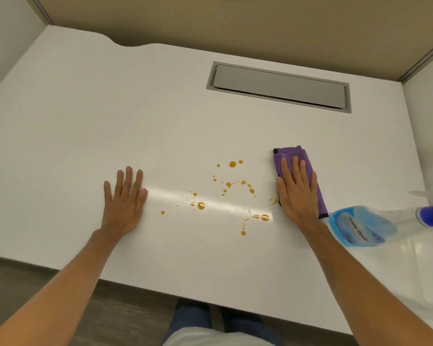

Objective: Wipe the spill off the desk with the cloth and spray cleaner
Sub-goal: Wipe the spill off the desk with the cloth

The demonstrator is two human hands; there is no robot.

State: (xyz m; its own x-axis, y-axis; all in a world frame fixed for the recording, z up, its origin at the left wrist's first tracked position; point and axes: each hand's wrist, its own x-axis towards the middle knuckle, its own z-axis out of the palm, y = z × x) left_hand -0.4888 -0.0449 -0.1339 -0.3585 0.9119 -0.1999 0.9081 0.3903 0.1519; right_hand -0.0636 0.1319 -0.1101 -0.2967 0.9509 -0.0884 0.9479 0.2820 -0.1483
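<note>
White desk (85, 116) fills the view. Left hand (124, 201) lies flat, fingers spread, grasping nothing. Right hand (298, 193) presses flat, fingers extended, on one folded purple cloth (289, 154). Between the two hands: one scattered amber spill (231, 186). Beyond the right hand's little finger lies one blue spray bottle (358, 226).

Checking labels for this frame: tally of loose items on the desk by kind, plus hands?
Cloth: 1, purple, folded, under the right hand
Spray bottle: 1, blue, at the desk's right edge
Hands: 2, the left hand flat on the desk
Total: 4
</note>
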